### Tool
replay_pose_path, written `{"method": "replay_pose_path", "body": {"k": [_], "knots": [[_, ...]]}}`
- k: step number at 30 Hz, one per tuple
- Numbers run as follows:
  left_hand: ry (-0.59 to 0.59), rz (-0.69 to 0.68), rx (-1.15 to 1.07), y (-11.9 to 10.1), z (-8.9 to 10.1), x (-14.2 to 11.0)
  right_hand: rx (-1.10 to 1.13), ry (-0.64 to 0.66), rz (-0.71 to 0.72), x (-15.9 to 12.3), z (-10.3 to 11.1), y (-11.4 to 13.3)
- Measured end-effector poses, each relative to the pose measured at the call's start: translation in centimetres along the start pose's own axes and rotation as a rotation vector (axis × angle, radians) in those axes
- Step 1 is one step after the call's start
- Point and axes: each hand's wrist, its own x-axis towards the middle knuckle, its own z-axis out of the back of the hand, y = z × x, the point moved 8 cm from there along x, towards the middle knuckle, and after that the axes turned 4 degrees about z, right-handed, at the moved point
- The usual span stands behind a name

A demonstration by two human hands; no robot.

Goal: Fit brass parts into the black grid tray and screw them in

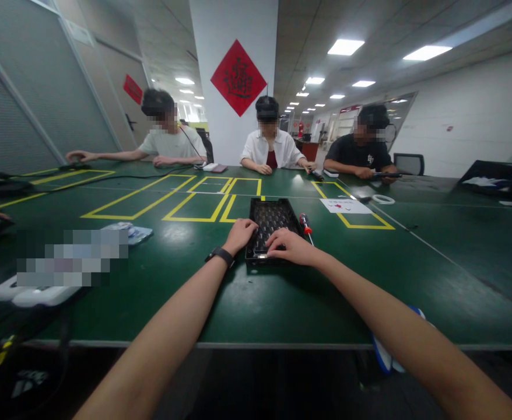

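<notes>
A black rectangular tray [273, 211] with a grid of small cells lies on the green table [282, 291] in front of me. My left hand [239, 234], with a black watch on the wrist, rests curled on the tray's near left edge. My right hand [291, 247] lies over the tray's near right corner, fingers bent and pressed together on something I cannot make out. A red-handled screwdriver [305, 223] lies on the table just right of the tray, touching neither hand.
Yellow tape boxes [195, 207] mark the table. A white paper sheet [346, 205] and a white tape ring [383, 199] lie to the right. Three people sit along the far side. White devices [32, 291] and cables crowd the left edge.
</notes>
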Motion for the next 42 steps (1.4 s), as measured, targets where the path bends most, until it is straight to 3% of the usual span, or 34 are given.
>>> {"method": "replay_pose_path", "body": {"k": [6,12,19,28,42], "knots": [[0.004,0.016,-0.006,0.2,0.0,0.0,0.032,-0.059,0.038,-0.1,0.4,0.4],[0.004,-0.003,-0.002,0.0,0.1,0.0,-0.011,-0.012,-0.079,-0.3,0.0,-0.1],[0.009,0.014,0.008,-0.1,0.1,-0.1,0.115,-0.093,-0.171,-0.5,0.3,-0.8],[0.010,0.005,0.006,-0.1,0.1,-0.1,0.059,-0.011,-0.092,-0.3,-0.1,-0.2],[0.006,0.000,0.025,-0.4,0.3,-0.3,0.126,-0.052,-0.099,-0.4,0.2,-0.2]]}}
